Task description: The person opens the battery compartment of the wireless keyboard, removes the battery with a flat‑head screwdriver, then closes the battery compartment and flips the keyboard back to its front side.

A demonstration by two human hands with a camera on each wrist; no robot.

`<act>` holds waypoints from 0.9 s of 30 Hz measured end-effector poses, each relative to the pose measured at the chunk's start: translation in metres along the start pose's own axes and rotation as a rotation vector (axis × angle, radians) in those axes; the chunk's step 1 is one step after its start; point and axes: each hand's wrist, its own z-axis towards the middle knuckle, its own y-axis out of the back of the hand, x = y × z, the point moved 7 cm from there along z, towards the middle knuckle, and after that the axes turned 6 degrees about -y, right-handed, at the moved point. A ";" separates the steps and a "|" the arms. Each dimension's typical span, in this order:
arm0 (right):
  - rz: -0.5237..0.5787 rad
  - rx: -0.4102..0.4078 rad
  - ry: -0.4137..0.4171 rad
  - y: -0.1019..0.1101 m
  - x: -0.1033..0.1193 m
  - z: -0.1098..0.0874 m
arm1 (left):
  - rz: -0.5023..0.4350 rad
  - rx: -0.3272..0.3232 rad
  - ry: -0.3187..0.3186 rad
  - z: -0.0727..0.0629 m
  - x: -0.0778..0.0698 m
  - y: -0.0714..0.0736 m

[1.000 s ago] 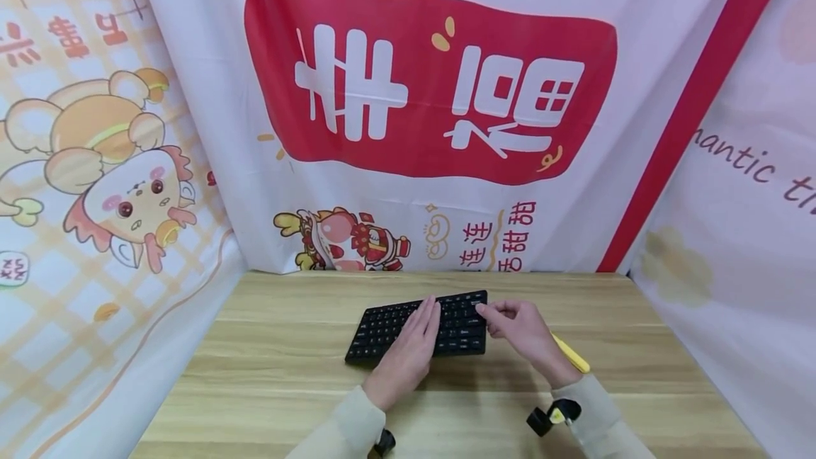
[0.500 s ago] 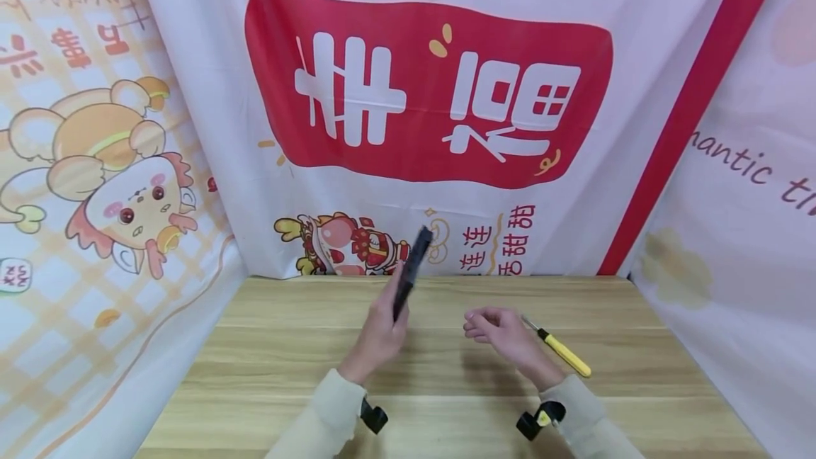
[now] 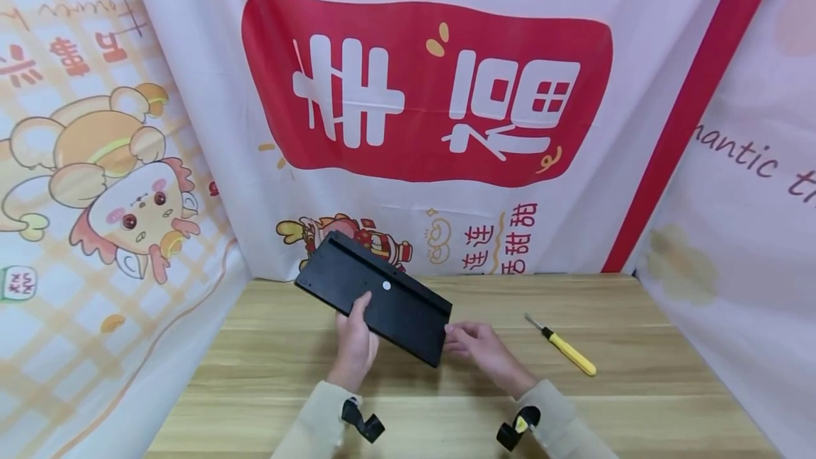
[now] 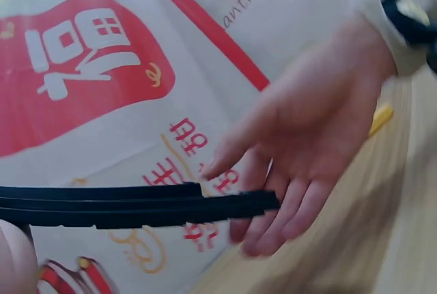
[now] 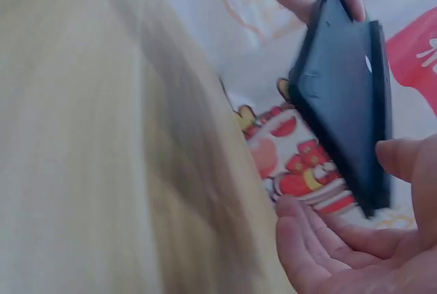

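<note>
1. Wood-grained table (image 3: 446, 423): pale brown, streaks running from side to side. Its far edge meets the back cloth (image 3: 421, 193); its sides run along the left cloth (image 3: 76, 331) and the right cloth (image 3: 746, 246).
2. Back cloth: white, lightly creased, printed with a large red panel (image 3: 427, 91) bearing two big white characters turned sideways. Small red lettering (image 3: 519, 241) and a cartoon figure (image 3: 392, 250), partly hidden by the keyboard (image 3: 395, 310), lie below.
3. Left cloth: checked in pale orange, with a cartoon animal (image 3: 137, 204) printed head downward.
4. Right cloth: off-white, with dark script (image 3: 733, 153) and a pale yellow flower (image 3: 678, 264). A red stripe (image 3: 691, 112) slants down to the table's far right corner.
5. Keyboard: black, held above the table and tilted, a plain side with a round white spot (image 3: 386, 286) facing the head camera.
6. Left hand (image 3: 353, 346): clamped on the keyboard's near edge, thumb across the plain side, fingers mostly hidden behind.
7. Right hand (image 3: 481, 354): at the keyboard's right end, thumb and fingers apart. In the right wrist view the thumb tip overlaps the keyboard's edge; contact cannot be told.
8. Screwdriver (image 3: 567, 351): lying on the table to the right of the right hand, yellow handle nearer the person, shaft pointing away.
</note>
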 end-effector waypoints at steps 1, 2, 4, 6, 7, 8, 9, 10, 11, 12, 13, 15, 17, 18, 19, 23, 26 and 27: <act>0.019 0.004 -0.009 -0.003 -0.002 0.000 | -0.032 -0.007 0.020 -0.002 0.004 0.001; 0.042 0.002 -0.019 -0.005 -0.005 0.001 | -0.050 -0.016 0.042 -0.005 0.008 0.002; 0.106 0.012 -0.038 -0.009 -0.010 0.001 | -0.081 -0.039 0.072 -0.009 0.015 0.005; 0.193 0.032 -0.049 -0.012 -0.013 0.000 | -0.103 -0.047 0.092 -0.011 0.021 0.007; 0.240 0.041 -0.054 -0.013 -0.014 0.000 | -0.110 -0.044 0.095 -0.011 0.022 0.008; 0.285 0.046 -0.058 -0.013 -0.015 -0.001 | -0.118 -0.043 0.099 -0.011 0.023 0.008; 0.326 0.051 -0.061 -0.013 -0.015 -0.001 | -0.127 -0.037 0.103 -0.011 0.023 0.009; 0.351 0.048 -0.061 -0.012 -0.015 -0.002 | -0.140 -0.028 0.106 -0.010 0.023 0.009; 0.368 0.040 -0.062 -0.010 -0.014 -0.003 | -0.148 -0.022 0.112 -0.009 0.022 0.011; 0.370 0.032 -0.057 -0.007 -0.013 -0.005 | -0.158 -0.016 0.120 -0.007 0.021 0.013; 0.370 0.021 -0.056 -0.003 -0.011 -0.006 | -0.168 -0.005 0.118 -0.006 0.018 0.015; 0.354 0.000 -0.048 0.005 -0.005 -0.008 | -0.186 0.009 0.120 -0.002 0.012 0.021; 0.330 -0.017 -0.051 0.015 -0.001 -0.011 | -0.187 0.015 0.114 0.002 0.003 0.028; 0.319 -0.030 -0.054 0.021 0.001 -0.011 | -0.179 0.023 0.109 0.004 -0.001 0.032; 0.310 -0.043 -0.060 0.027 0.002 -0.012 | -0.155 0.026 0.104 0.006 -0.006 0.036; 0.246 -0.107 -0.084 0.050 0.008 -0.014 | 0.031 0.019 0.135 0.015 -0.021 0.054; 0.190 -0.131 -0.097 0.063 0.012 -0.015 | 0.286 0.018 0.192 0.019 -0.028 0.069; 0.165 -0.131 -0.100 0.067 0.012 -0.016 | 0.381 0.023 0.219 0.019 -0.030 0.074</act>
